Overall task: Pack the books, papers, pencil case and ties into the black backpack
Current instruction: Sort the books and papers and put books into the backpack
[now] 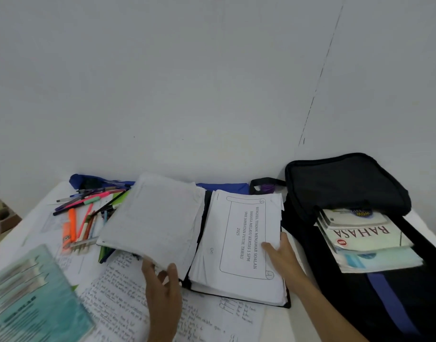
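A black folder [236,296] lies open in the middle, stuffed with papers. My left hand [162,280] pinches the near edge of the raised left stack of papers [152,218]. On the right stack's printed cover sheet [244,238] rests my right hand [281,253], fingers on its right edge. The black backpack [345,188] lies open at the right with several books [365,240] sticking out of it. Loose pens and highlighters [81,213] lie at the left by a blue pencil case [78,180]. Blue cloth [224,187] shows behind the folder.
Handwritten sheets [118,292] cover the white table under the folder. A teal book [31,299] lies at the near left. A white wall [187,82] stands right behind the table. The table's left edge [19,224] runs diagonally past the pens.
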Tool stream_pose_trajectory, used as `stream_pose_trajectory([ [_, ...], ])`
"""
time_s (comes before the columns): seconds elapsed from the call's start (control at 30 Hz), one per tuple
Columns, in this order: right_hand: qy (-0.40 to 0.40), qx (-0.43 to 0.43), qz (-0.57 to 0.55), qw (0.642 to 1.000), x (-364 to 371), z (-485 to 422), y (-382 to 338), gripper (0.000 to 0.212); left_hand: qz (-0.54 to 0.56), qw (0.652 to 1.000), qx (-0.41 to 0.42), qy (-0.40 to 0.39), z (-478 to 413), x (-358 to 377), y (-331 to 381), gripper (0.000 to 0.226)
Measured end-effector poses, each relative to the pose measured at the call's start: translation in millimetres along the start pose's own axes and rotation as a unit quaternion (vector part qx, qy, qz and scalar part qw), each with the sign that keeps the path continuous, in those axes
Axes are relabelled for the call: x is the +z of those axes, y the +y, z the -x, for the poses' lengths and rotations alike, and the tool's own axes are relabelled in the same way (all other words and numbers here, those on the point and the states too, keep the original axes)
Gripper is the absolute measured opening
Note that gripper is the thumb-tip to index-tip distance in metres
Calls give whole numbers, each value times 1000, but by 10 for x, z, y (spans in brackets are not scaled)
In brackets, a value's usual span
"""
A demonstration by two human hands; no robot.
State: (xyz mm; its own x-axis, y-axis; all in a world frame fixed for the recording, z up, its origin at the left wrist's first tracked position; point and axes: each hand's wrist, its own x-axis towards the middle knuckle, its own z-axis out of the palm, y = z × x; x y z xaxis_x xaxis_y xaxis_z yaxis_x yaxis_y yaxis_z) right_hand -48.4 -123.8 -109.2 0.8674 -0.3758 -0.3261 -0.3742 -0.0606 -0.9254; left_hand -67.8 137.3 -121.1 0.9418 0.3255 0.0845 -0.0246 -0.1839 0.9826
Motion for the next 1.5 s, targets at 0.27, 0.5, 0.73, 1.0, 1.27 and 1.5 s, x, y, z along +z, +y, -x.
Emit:
stream_pose_trajectory([
  [0.27, -3, -10, 36, 999, -130, -3, -8, 38, -149, 962, 200, -108, 70, 17, 46, 52],
  [0.5, -67, 53, -1, 996, -246, -32, -76, 38, -206, 885, 330, -255, 28, 86, -49, 40],
  [0.73, 15, 87, -71, 994, -317, 32, -35, 25, -276, 925, 58, -255, -427, 337, -22, 45],
  [1.0, -20, 1, 126, 992, -247, 25, 45, 28, -56, 904, -262, -334, -783, 530, 432, 36],
  [1.27, -8, 27, 94, 995, -297, 90, -57, 28, 79, 862, -343, -364, -632, 522, 499, 60],
  [1.5, 3, 78, 8, 997, -361, 155, -120, 14, 149, 835, -371, -378, -485, 325, 422, 53],
])
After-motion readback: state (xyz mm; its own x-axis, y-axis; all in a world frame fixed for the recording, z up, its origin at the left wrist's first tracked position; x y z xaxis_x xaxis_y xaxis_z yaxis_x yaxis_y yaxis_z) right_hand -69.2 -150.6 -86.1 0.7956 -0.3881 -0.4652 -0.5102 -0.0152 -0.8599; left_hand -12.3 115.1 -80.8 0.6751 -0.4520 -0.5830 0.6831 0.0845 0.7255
